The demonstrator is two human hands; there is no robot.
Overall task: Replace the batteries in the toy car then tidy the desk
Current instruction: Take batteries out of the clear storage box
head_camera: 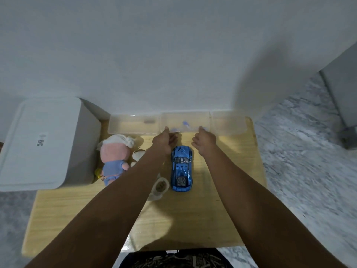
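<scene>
A: Where's the toy car (181, 168) sitting?

B: On the wooden counter (228, 200), roughly mid-surface, upright on its wheels. Its long axis runs 12 to 6, nose toward the wall.

A: And the hands?

B: Both are past it, at 12 o'clock from the car, reaching the middle clear plastic bin (185, 121) of three along the back edge. The left hand (165, 139) is at the bin's left front corner, the right hand (204, 140) at its right front corner. The fingers curl over the front rim (a grip on the bin, as best I can judge; blur hides the fingertips).

A: Which hand is nearer the car?

B: The left, just beside the nose at 11 o'clock; the right sits at 1 o'clock, a little further off. I'd guess they mean to draw the bin toward the car.

A: Any writing?

B: A label with a square code on the white lidded box (41, 140) at 9 o'clock, too small to read. A pink plush doll (114, 159) lies between box and car. No brand legible on the car.
</scene>
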